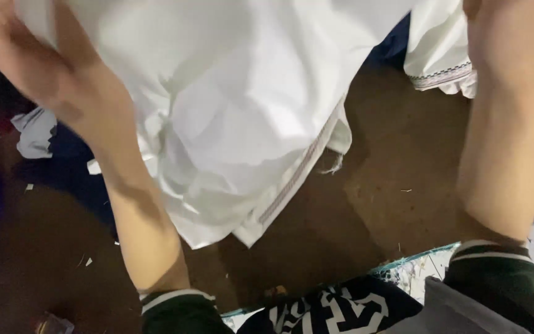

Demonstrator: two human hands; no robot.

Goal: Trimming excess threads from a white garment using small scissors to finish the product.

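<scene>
The person's left hand (7,43) and right hand (502,25) hold up a white garment (242,105) above the brown floor (390,185), though blur hides whether their fingers are closed on the cloth.

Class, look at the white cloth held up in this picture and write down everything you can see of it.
The white cloth looks like thin woven fabric, creased and hanging in loose folds. A narrow patterned band runs along one edge, with a few frayed threads near its corner. It is lifted above the brown floor, spreading across the top of the view. The left hand grips its upper left part; the right hand is at its upper right, though that grip is cut off by the frame.
</scene>
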